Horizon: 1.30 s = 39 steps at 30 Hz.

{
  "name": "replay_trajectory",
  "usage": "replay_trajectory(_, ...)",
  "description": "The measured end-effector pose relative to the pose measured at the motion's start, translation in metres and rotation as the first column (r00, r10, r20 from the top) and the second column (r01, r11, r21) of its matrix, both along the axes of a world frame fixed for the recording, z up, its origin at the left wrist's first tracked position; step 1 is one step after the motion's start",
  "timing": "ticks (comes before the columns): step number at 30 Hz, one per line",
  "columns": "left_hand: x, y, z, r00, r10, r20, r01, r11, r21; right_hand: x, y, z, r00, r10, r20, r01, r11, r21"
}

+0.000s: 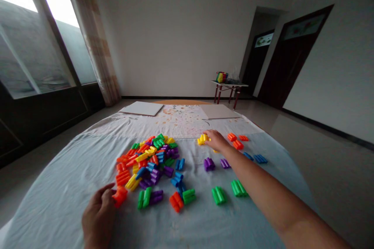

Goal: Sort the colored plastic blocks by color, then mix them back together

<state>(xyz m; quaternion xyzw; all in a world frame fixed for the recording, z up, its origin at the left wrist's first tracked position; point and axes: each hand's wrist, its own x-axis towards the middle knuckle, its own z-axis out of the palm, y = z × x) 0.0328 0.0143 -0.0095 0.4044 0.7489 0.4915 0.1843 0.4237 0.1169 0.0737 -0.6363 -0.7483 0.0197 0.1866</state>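
Note:
My left hand (pixel 99 210) is at the near left of the table, thumb and fingers closed on an orange ridged plastic block (pixel 120 196). Reaching out over the far right part, my right hand (pixel 215 139) has its fingers on a yellow ridged block (pixel 202 139); the fingertips are partly hidden. Another yellow block (pixel 216 151) peeks out below that wrist. Between my hands lies a mixed heap of coloured blocks (pixel 152 159). To the right are purple blocks (pixel 209 164), green blocks (pixel 219 195), blue blocks (pixel 260 158) and orange blocks (pixel 238 144), grouped by colour.
A pale cloth (pixel 187 229) covers the table. Two flat boards lie at its far side, a white board (pixel 142 108) on the left and a beige board (pixel 219 111) on the right. Against the back stands a small table (pixel 229 84) with bags on it.

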Motion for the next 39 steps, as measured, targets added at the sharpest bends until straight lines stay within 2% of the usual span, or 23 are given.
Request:
replay_trajectory(3,0.001,0.001,0.001,1.0,0.008,0.019,-0.008,1.0,0.0,0.012,0.031,-0.009,0.997,-0.063,0.048,0.065,0.997,-0.039)
replay_trajectory(6,0.002,0.002,0.003,1.0,0.013,0.017,-0.013,1.0,0.013,0.009,0.047,-0.021,0.993,-0.073,0.093,0.082,0.993,-0.091)
replay_trajectory(11,0.004,0.001,0.006,0.999,0.0,0.034,-0.001,1.0,0.015,0.0,0.055,-0.035,0.989,-0.052,0.137,0.074,0.985,-0.158)
replay_trajectory(15,0.005,0.0,0.006,1.0,-0.001,0.025,0.001,1.0,0.017,-0.007,0.05,-0.028,0.989,-0.042,0.141,0.064,0.986,-0.154)
replay_trajectory(18,0.006,0.0,0.005,1.0,0.001,0.027,-0.002,0.999,0.037,-0.023,0.031,-0.015,0.993,0.011,0.115,0.001,0.994,-0.109)
replay_trajectory(21,0.008,-0.001,0.005,0.998,-0.005,0.058,0.002,0.999,0.053,-0.048,-0.009,-0.003,0.982,0.183,0.038,-0.178,0.978,-0.111)
replay_trajectory(23,0.009,-0.001,0.006,0.997,-0.011,0.078,0.006,0.998,0.061,-0.064,-0.044,0.001,0.926,0.369,-0.08,-0.377,0.913,-0.157)
replay_trajectory(26,0.01,-0.002,0.005,0.996,-0.02,0.09,0.014,0.997,0.072,-0.081,-0.093,0.0,0.857,0.509,-0.077,-0.512,0.828,-0.229)
replay_trajectory(28,0.008,-0.002,0.003,0.995,-0.03,0.097,0.023,0.997,0.077,-0.086,-0.114,-0.007,0.844,0.536,0.019,-0.516,0.821,-0.243)
replay_trajectory(31,0.006,-0.002,0.001,0.993,-0.038,0.111,0.029,0.996,0.08,-0.089,-0.129,-0.021,0.856,0.505,0.111,-0.475,0.854,-0.213)
replay_trajectory(36,0.005,-0.002,0.001,0.992,-0.052,0.117,0.039,0.993,0.108,-0.093,-0.145,-0.043,0.899,0.433,-0.069,-0.436,0.899,-0.034)
replay_trajectory(39,0.005,-0.002,0.002,0.992,-0.051,0.112,0.041,0.995,0.095,-0.097,-0.157,-0.053,0.882,0.45,-0.138,-0.451,0.892,0.026)
